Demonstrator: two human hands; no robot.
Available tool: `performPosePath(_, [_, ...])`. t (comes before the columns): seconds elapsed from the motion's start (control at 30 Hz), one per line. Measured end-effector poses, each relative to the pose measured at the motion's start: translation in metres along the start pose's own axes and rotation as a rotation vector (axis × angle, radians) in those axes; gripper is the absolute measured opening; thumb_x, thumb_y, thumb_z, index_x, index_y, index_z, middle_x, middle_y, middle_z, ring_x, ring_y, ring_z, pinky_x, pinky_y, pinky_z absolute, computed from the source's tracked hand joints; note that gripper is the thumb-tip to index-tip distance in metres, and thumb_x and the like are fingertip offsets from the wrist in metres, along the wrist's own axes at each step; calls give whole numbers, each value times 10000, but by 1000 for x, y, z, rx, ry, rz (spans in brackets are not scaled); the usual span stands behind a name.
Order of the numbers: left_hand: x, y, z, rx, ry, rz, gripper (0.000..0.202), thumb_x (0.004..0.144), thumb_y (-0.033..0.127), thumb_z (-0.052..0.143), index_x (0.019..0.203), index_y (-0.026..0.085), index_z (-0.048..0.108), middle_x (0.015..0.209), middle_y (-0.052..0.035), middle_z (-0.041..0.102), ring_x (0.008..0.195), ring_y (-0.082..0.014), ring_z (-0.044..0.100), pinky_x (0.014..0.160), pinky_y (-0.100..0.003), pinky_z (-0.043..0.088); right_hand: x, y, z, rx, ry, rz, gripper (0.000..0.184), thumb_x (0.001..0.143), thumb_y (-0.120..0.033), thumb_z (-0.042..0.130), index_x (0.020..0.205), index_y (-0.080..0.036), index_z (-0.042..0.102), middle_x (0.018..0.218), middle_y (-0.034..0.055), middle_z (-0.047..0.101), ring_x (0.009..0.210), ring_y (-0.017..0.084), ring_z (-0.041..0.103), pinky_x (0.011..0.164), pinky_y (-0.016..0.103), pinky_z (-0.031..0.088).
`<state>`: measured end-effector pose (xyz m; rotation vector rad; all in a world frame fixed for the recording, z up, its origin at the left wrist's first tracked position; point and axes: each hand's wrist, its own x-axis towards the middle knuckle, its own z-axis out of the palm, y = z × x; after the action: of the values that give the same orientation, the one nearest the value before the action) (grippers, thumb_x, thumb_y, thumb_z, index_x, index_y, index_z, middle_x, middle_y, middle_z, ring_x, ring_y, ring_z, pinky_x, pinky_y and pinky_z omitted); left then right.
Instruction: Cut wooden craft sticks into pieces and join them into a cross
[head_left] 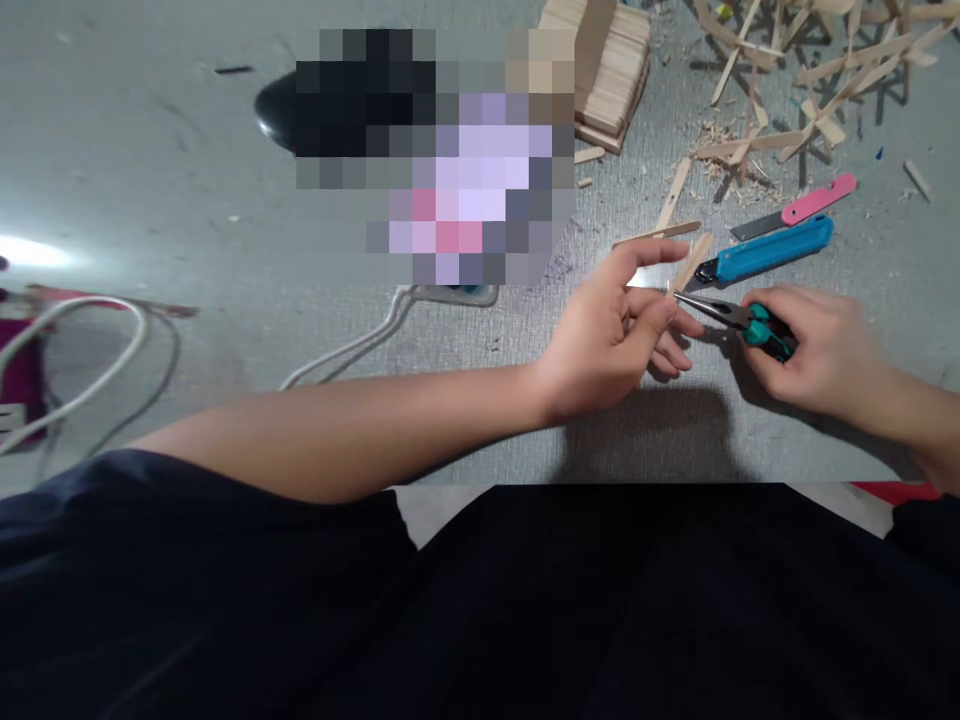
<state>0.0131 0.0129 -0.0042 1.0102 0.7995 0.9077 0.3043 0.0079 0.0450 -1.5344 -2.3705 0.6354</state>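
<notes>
My left hand [611, 325] pinches a short wooden craft stick [691, 265] by its lower end, between thumb and fingers. My right hand [821, 345] is wrapped round the green and black handles of needle-nose pliers [724, 312]. The pliers' tips meet the stick's lower end, close to my left thumb; whether the jaws are clamped on it I cannot tell. Just beyond the hands lie a blue utility knife [776, 250] and a pink-handled craft knife [817, 202]. Two more craft sticks [673, 195] rest on the table above my left fingers.
A stack of craft sticks [619, 75] stands at the back. Joined stick shapes [814, 120] and wood shavings [742, 170] spread over the back right. A white cable [360, 345] runs left of my forearm from a phone-like object, mostly hidden by a pixelated patch.
</notes>
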Motion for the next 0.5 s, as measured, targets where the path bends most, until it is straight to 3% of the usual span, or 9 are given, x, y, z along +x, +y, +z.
performPosePath(0.1, [-1, 4, 0, -50, 7, -51, 791, 1196, 351, 902, 1879, 234, 521, 1103, -58, 963, 800, -234, 957, 740, -351, 821, 0, 7, 3, -145, 73, -48, 248, 961, -362, 775, 1184, -268, 832, 1016, 122, 844, 900, 351, 757, 751, 466, 442])
performPosePath(0.27, [1, 1, -3, -76, -16, -69, 808, 1174, 313, 937, 1870, 198, 541, 1097, -81, 956, 897, -271, 988, 798, -370, 839, 2, 12, 5, -299, 204, -135, 324, 947, -380, 785, 1226, -235, 862, 993, 127, 794, 874, 333, 689, 730, 465, 330])
performPosePath(0.5, [4, -2, -5, -29, 2, -4, 906, 1198, 406, 937, 1945, 191, 474, 1107, -89, 964, 918, -275, 989, 825, -380, 835, 3, 17, 3, -310, 203, -92, 316, 978, -412, 812, 1252, -259, 843, 1009, 145, 786, 905, 368, 697, 739, 481, 366])
